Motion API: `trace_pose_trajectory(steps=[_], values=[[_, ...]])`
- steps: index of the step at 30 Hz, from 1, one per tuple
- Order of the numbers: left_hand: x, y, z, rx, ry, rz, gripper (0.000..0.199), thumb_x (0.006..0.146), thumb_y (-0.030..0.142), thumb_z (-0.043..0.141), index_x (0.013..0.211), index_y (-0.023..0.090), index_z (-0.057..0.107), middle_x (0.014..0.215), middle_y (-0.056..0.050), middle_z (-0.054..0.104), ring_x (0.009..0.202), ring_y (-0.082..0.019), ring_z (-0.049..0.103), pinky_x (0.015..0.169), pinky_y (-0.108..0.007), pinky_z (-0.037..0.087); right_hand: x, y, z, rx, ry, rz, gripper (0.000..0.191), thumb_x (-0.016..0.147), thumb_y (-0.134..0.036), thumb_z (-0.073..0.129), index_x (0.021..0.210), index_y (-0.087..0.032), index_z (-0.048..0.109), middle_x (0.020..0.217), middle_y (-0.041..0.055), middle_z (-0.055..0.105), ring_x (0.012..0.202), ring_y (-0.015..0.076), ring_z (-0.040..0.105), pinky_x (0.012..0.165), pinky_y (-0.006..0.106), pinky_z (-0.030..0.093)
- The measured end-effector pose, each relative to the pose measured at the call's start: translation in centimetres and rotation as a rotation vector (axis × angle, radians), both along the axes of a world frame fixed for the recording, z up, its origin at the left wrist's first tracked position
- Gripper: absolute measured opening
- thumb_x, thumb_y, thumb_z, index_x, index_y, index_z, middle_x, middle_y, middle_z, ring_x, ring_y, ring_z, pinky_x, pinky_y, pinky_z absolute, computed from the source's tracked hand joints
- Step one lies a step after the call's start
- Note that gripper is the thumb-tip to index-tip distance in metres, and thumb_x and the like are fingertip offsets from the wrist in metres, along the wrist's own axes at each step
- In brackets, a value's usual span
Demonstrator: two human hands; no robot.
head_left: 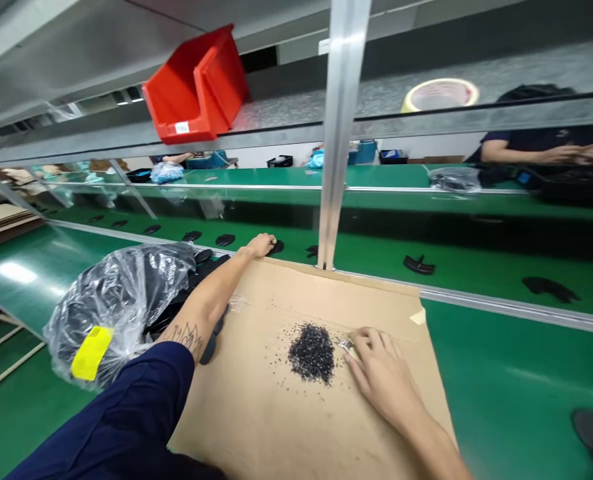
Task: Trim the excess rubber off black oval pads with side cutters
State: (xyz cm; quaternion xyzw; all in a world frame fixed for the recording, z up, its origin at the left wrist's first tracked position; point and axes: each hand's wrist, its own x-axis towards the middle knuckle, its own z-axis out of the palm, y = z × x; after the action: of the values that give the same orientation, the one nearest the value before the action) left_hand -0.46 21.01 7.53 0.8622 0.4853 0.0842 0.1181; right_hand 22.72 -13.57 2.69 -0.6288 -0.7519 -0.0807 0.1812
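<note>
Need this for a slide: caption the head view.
Left hand at a black part; right hand on a metal tool beside black bits.

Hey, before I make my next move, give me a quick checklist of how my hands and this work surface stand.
1. Left hand at a black part on the green strip beyond the cardboard: ok.
2. Left hand's grip on that part: cannot tell, the fingers are too small to read.
3. Right hand at the metal-tipped tool: ok.
4. Tool's handles in view: not ok, the right hand covers them.
5. Cardboard free of black bits: not ok, they lie heaped with strays around.
</note>
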Motion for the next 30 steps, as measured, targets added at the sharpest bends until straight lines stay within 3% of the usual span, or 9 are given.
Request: trace_pose_trajectory(steps=[7, 14, 17, 21, 24, 28, 30], values=[[1.6, 0.8, 0.5, -0.036, 0.068, 0.090, 0.035, 0.099, 0.037, 0.063, 0.127, 0.016, 0.061, 0.128, -0.011, 0.061, 0.114, -0.023, 0.063, 0.097, -0.043, 0.057, -0.5, -0.9, 0.6, -0.020, 0.057, -0.034, 0.019, 0.103, -0.027, 0.048, 0.108, -0.019, 0.064, 0.110, 0.0138, 0.061, 0.099, 0.0318, 0.059, 0.082, 0.041, 0.051], [8.7, -4.0, -0.8, -0.108, -0.088, 0.028, 0.034, 0.100, 0.037, 0.063, 0.125, 0.014, 0.061, 0.124, -0.010, 0.063, 0.109, -0.022, 0.064, 0.094, -0.042, 0.058, -0.5, -0.7, 0.8, -0.005, 0.066, -0.034, 0.025, 0.107, -0.033, 0.044, 0.105, -0.020, 0.066, 0.107, 0.0126, 0.063, 0.097, 0.0314, 0.062, 0.082, 0.042, 0.053], [9.8, -5.6, -0.4, -0.102, -0.202, 0.066, 0.034, 0.099, 0.037, 0.063, 0.126, 0.015, 0.061, 0.125, -0.010, 0.062, 0.111, -0.022, 0.064, 0.095, -0.042, 0.058, -0.1, -0.3, 0.5, 0.010, 0.063, -0.023, 0.033, 0.109, -0.033, 0.037, 0.104, -0.020, 0.067, 0.106, 0.0127, 0.064, 0.097, 0.0303, 0.063, 0.081, 0.041, 0.054], [7.1, -6.3, 1.9, -0.060, -0.359, 0.146, 0.029, 0.100, 0.032, 0.061, 0.122, 0.014, 0.061, 0.122, -0.010, 0.062, 0.111, -0.022, 0.063, 0.097, -0.042, 0.056, 0.2, 0.3, 0.3, 0.127, 0.110, 0.005, 0.038, 0.109, -0.032, 0.033, 0.107, -0.018, 0.068, 0.105, 0.0142, 0.064, 0.096, 0.0305, 0.064, 0.081, 0.042, 0.056], [3.6, -8.8, 2.7, -0.087, -0.440, 0.125, 0.017, 0.102, 0.018, 0.052, 0.113, 0.010, 0.061, 0.107, -0.010, 0.065, 0.099, -0.018, 0.064, 0.093, -0.035, 0.054, -0.7, 0.5, 0.9, 0.267, 0.175, 0.056, 0.036, 0.108, -0.032, 0.038, 0.132, -0.016, 0.061, 0.121, 0.0182, 0.060, 0.109, 0.0329, 0.062, 0.090, 0.046, 0.057], [0.1, -17.5, 0.6, -0.237, -0.514, -0.070, 0.005, 0.095, 0.018, 0.060, 0.099, 0.015, 0.061, 0.090, -0.002, 0.066, 0.081, -0.012, 0.062, 0.076, -0.022, 0.051, -3.0, 0.3, 2.1, 0.272, 0.225, 0.209, 0.055, 0.106, -0.036, 0.051, 0.156, -0.018, 0.037, 0.143, 0.0221, 0.048, 0.126, 0.0361, 0.056, 0.099, 0.050, 0.055], [-1.1, -22.3, -0.9, -0.393, -0.614, -0.284, 0.005, 0.096, 0.020, 0.059, 0.099, 0.016, 0.059, 0.086, -0.001, 0.063, 0.075, -0.011, 0.060, 0.070, -0.021, 0.050, -4.0, 0.0, 2.1, 0.200, 0.245, 0.321, 0.053, 0.108, -0.033, 0.048, 0.157, -0.020, 0.035, 0.141, 0.0200, 0.052, 0.124, 0.0339, 0.059, 0.099, 0.047, 0.056]])
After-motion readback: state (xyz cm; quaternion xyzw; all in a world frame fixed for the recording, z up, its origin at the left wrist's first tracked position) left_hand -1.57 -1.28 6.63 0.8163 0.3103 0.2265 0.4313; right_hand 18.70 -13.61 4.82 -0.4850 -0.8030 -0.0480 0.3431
